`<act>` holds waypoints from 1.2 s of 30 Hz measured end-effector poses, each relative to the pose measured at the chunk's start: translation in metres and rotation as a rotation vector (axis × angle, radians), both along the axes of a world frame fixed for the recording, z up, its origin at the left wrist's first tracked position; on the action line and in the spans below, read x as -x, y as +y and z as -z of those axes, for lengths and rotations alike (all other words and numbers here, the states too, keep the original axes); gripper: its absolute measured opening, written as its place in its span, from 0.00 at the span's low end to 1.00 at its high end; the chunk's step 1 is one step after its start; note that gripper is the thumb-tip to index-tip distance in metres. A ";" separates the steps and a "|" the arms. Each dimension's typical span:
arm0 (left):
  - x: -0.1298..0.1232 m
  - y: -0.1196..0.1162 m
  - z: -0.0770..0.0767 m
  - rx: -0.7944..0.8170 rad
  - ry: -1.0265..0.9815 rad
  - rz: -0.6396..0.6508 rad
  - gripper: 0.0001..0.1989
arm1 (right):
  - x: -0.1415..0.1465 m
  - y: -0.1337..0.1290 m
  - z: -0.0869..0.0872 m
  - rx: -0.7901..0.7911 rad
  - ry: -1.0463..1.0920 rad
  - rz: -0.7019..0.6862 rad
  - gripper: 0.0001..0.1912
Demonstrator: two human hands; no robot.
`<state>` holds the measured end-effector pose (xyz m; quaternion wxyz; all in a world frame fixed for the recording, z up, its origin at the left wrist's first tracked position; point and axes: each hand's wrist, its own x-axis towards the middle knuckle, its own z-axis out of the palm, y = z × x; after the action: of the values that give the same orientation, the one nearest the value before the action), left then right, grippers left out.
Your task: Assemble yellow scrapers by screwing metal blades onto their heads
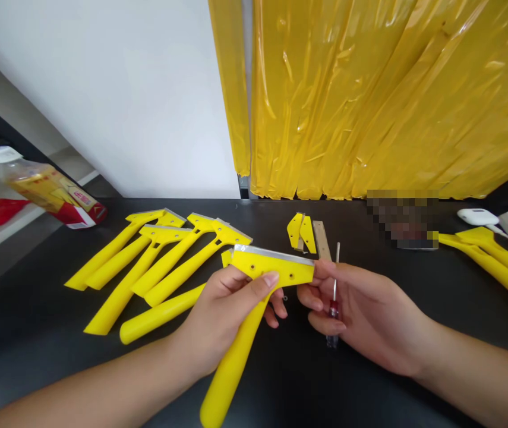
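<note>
From where I stand, the left hand (222,324) grips a yellow plastic scraper (274,268) by its metal-edged head, the handle pointing down toward the person. The right hand (369,315) curls around a red-handled screwdriver (334,309) and touches the scraper's far end. More yellow scrapers (182,273) lie on the black worktop (79,368), near two small yellow pieces (300,232) and a wooden strip (321,239).
</note>
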<state>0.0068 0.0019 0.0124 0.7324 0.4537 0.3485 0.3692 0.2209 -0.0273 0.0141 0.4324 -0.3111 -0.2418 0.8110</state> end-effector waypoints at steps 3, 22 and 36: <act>0.000 0.000 0.001 -0.036 0.018 0.025 0.11 | -0.001 0.001 0.001 -0.021 -0.027 -0.028 0.09; 0.004 -0.002 -0.001 -0.130 0.129 -0.002 0.13 | -0.005 0.004 0.003 -0.131 -0.198 -0.071 0.10; 0.000 0.000 -0.002 -0.122 0.091 -0.009 0.12 | -0.004 0.007 0.007 -0.090 -0.033 -0.070 0.07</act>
<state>0.0066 0.0015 0.0140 0.6851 0.5125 0.3601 0.3719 0.2248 -0.0208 0.0074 0.4131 -0.2961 -0.2961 0.8087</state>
